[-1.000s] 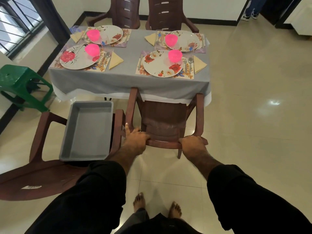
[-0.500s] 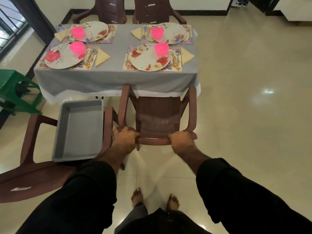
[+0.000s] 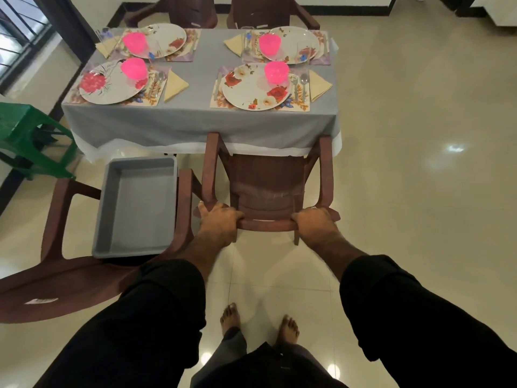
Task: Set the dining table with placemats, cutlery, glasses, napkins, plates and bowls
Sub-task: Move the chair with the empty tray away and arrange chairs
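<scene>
— Was the table (image 3: 195, 121) set?
— Yes: four placemats with plates, bowls, cutlery, napkins lay far of you. Your left hand (image 3: 216, 222) and right hand (image 3: 317, 224) gripped the chair (image 3: 267, 189) back; pushing evenly served best.

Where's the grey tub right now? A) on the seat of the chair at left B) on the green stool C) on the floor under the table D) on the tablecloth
A: the grey tub sits on the seat of the brown chair at left, beside the chair both hands grip.
</scene>
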